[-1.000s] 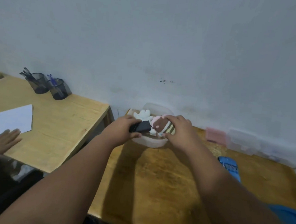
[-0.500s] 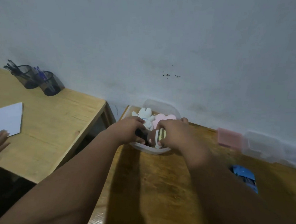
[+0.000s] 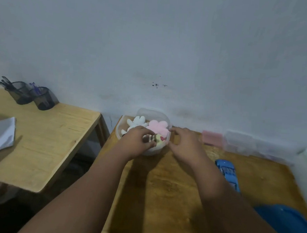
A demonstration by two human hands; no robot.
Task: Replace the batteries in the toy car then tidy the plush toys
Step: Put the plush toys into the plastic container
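Step in hand: the plush-tidying half of the task, by my reading; the blue plastic toy car lies set aside on the dark wooden table, to the right of the right forearm and well apart from both hands.
Tub: a clear, round-cornered plastic tub stands at the far edge of the table, against the pale wall; it seems placed there as the home for the soft toys.
Toys already in: a white plush rabbit-like toy and a pink fluffy plush toy lie side by side in the back of the tub.
Toy being handled: a small brown-and-cream striped plush toy sits at the front of the tub, low against the near wall.
Left hand: the left hand reaches over the tub's near rim, its fingers curled and pinched on the striped toy's brown end, probably pressing it down so it fits.
Right hand: the right hand is just beside the tub's right wall, fingertips loosely curled and touching or nearly touching the rim; it grips nothing I can see and looks to be steadying the tub.
Toy to fingers: the striped toy lies under the left fingertips and just left of the right fingertips, with the tub wall between.
Risk: the light tub may slide if pushed one-sidedly.
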